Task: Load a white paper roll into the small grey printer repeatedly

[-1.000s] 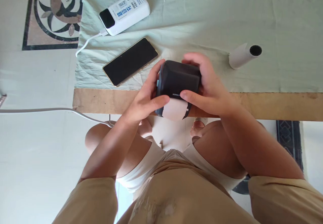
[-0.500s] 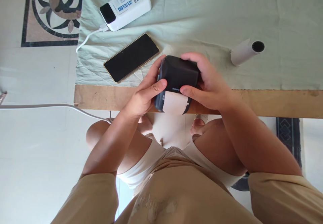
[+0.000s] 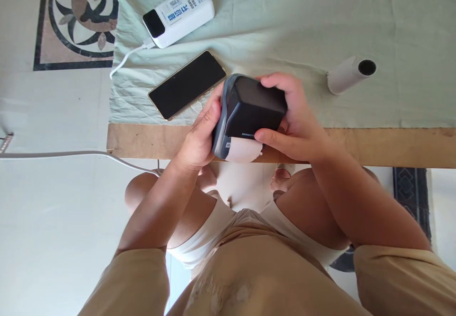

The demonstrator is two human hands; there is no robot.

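Observation:
Between my two hands is a small black label printer (image 3: 254,104), held above the front edge of the table. A strip of white label paper (image 3: 244,149) with a torn end sticks out of its near side. My left hand (image 3: 201,135) is closed round the printer's left side, its thumb along the grey-blue edge. On the other side my right hand (image 3: 295,121) grips it, thumb on the near edge by the lettering and fingers over the far right corner. The undersides of the fingers are hidden behind the printer.
A black-screened phone (image 3: 187,84) lies just beyond my left hand. Farther back is a white power bank (image 3: 185,14) with a white cable (image 3: 128,59) plugged in. To the right, a white paper roll (image 3: 349,75) rests on the green cloth (image 3: 302,31). The table's wooden edge (image 3: 392,146) is bare.
The printer has tilted and turned, so more of its left side shows. My left thumb has slid off its top face onto the left edge. The whole view has shifted slightly.

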